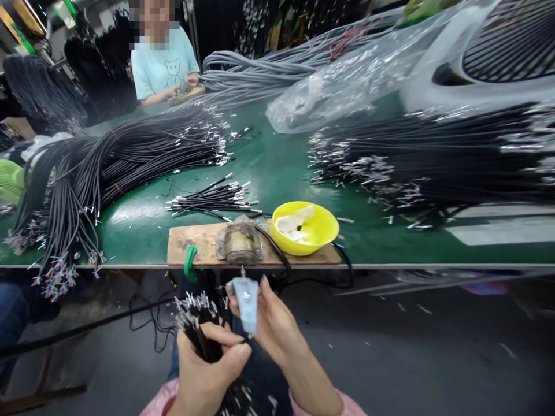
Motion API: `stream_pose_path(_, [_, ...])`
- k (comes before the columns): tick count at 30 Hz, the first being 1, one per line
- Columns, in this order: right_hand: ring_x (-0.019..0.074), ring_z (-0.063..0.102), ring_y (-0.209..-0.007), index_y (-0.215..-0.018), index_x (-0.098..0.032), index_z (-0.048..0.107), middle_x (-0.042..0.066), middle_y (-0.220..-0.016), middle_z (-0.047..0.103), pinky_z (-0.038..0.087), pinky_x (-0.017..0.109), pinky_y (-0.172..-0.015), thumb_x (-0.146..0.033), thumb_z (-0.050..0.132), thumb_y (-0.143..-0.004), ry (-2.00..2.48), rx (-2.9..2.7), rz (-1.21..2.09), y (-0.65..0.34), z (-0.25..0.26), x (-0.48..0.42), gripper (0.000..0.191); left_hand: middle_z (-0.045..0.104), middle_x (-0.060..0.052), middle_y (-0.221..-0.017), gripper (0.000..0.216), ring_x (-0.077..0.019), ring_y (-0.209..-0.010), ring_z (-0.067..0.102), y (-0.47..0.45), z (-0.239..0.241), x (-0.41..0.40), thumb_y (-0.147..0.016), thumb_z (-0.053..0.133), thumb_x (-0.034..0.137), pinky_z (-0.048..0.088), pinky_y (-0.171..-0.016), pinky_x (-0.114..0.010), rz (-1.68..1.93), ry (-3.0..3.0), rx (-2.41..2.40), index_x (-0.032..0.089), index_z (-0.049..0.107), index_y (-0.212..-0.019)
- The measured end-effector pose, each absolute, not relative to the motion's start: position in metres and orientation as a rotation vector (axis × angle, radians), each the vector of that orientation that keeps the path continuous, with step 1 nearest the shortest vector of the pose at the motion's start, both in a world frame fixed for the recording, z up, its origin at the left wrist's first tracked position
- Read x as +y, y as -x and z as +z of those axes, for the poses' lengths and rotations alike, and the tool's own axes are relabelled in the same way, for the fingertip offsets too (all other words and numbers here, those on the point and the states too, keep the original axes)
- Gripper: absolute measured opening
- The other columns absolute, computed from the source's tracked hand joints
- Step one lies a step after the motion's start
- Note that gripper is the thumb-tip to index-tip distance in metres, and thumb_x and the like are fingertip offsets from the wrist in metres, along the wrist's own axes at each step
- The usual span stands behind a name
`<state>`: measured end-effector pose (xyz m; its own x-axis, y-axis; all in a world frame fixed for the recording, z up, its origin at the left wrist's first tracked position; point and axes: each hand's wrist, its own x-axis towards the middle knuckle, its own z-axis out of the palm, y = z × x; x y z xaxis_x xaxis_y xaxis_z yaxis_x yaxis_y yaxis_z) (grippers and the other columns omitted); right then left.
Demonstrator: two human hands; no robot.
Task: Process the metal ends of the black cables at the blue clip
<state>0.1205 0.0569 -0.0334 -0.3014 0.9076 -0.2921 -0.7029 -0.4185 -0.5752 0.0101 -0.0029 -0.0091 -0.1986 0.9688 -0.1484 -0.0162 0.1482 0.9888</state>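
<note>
My left hand (212, 361) is closed around a bundle of thin black cables (197, 326) with silvery, stripped-looking ends pointing up. Its thumb and forefinger pinch together near the narrow lower end of a light-blue tapered piece (246, 303). That piece sits below a short metal shaft of a small round motor (240, 242) at the table edge. My right hand (277, 323) curls around the tapered piece from behind and the right, fingertips showing on both sides; part of its grip is hidden.
The motor is on a wooden board (199, 234) beside a green hook-shaped part (189, 263) and a yellow bowl (323, 231) holding white material. Cable bundles (160, 150) and short cable pieces (212, 199) lie on the green table (260, 156). A person (165, 69) sits opposite; a fan (433, 81) stands at right.
</note>
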Motion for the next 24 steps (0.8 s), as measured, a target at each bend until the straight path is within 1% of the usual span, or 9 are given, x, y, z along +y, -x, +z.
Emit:
stream_pose_path(5, [0.0143, 0.048, -0.051, -0.066, -0.018, 0.067, 0.001, -0.057, 0.058, 0.041, 0.027, -0.049, -0.056, 0.067, -0.070, 0.882, -0.626, 1.563, -0.134, -0.034, 0.044, 0.038, 0.058, -0.002, -0.048, 0.028, -0.0141, -0.047, 0.052, -0.003, -0.014, -0.008, -0.060, 0.075, 0.044, 0.045, -0.047, -0.027, 1.156, -0.994, 1.403, 0.017, 0.068, -0.055])
stream_pose_path(8, [0.0143, 0.045, -0.051, -0.060, -0.020, 0.062, 0.000, -0.055, 0.053, 0.038, 0.027, -0.049, -0.036, 0.065, -0.079, 1.066, -0.955, 1.103, -0.139, -0.024, 0.025, 0.025, 0.052, 0.000, -0.040, 0.032, -0.0099, -0.035, 0.044, 0.001, -0.015, -0.013, -0.068, 0.070, 0.046, 0.036, -0.036, -0.022, 1.016, -0.983, 1.394, 0.015, 0.075, -0.070])
stream_pose_path(10, [0.0153, 0.047, -0.054, -0.063, -0.021, 0.062, 0.000, -0.056, 0.055, 0.039, 0.028, -0.052, -0.022, 0.065, -0.078, 1.099, -1.211, 0.790, -0.138, -0.016, 0.015, 0.016, 0.046, 0.003, -0.036, 0.033, -0.0078, -0.030, 0.039, 0.002, -0.014, -0.016, -0.074, 0.066, 0.042, 0.031, -0.034, -0.020, 0.926, -0.986, 1.390, 0.013, 0.076, -0.086])
stream_pose_path(12, [0.0172, 0.050, -0.059, -0.072, -0.022, 0.065, 0.001, -0.061, 0.060, 0.042, 0.029, -0.056, -0.013, 0.066, -0.074, 1.058, -1.428, 0.608, -0.133, -0.009, 0.009, 0.009, 0.046, 0.003, -0.037, 0.029, -0.0080, -0.032, 0.041, 0.001, -0.013, -0.018, -0.075, 0.065, 0.037, 0.035, -0.036, -0.020, 0.887, -1.006, 1.391, 0.013, 0.077, -0.087])
stream_pose_path(14, [0.0186, 0.054, -0.065, -0.079, -0.022, 0.065, 0.002, -0.068, 0.064, 0.044, 0.029, -0.058, -0.011, 0.065, -0.074, 1.005, -1.539, 0.613, -0.127, -0.005, 0.008, 0.013, 0.050, 0.002, -0.040, 0.021, -0.0104, -0.039, 0.048, -0.001, -0.012, -0.020, -0.072, 0.068, 0.032, 0.042, -0.043, -0.022, 0.885, -1.029, 1.404, 0.013, 0.077, -0.072])
stream_pose_path(16, [0.0181, 0.054, -0.064, -0.073, -0.021, 0.062, 0.002, -0.066, 0.062, 0.045, 0.028, -0.057, -0.010, 0.061, -0.077, 0.987, -1.517, 0.701, -0.123, -0.004, 0.010, 0.012, 0.057, 0.000, -0.047, 0.017, -0.0139, -0.050, 0.055, -0.001, -0.014, -0.022, -0.069, 0.070, 0.027, 0.048, -0.054, -0.025, 0.927, -1.026, 1.455, 0.013, 0.074, -0.060])
stream_pose_path(19, [0.0151, 0.048, -0.056, -0.060, -0.021, 0.052, -0.001, -0.056, 0.051, 0.041, 0.026, -0.050, -0.012, 0.059, -0.080, 1.009, -1.413, 0.782, -0.124, -0.005, 0.013, 0.022, 0.066, -0.003, -0.062, 0.010, -0.0171, -0.061, 0.059, 0.000, -0.019, -0.025, -0.062, 0.074, 0.023, 0.049, -0.062, -0.026, 1.017, -0.972, 1.550, 0.014, 0.073, -0.065])
stream_pose_path(21, [0.0142, 0.046, -0.055, -0.059, -0.020, 0.049, -0.002, -0.056, 0.047, 0.039, 0.025, -0.048, -0.014, 0.057, -0.081, 1.023, -1.380, 0.805, -0.126, -0.006, 0.013, 0.024, 0.066, -0.003, -0.063, 0.012, -0.0162, -0.060, 0.058, 0.002, -0.023, -0.026, -0.059, 0.076, 0.022, 0.048, -0.060, -0.026, 1.055, -0.932, 1.563, 0.014, 0.072, -0.066])
stream_pose_path(24, [0.0144, 0.049, -0.057, -0.062, -0.020, 0.050, -0.001, -0.059, 0.049, 0.041, 0.026, -0.052, -0.014, 0.054, -0.083, 0.996, -1.397, 0.828, -0.128, -0.007, 0.013, 0.023, 0.063, -0.001, -0.060, 0.015, -0.0140, -0.058, 0.055, 0.003, -0.026, -0.027, -0.058, 0.077, 0.024, 0.048, -0.059, -0.025, 1.090, -0.867, 1.541, 0.013, 0.068, -0.064])
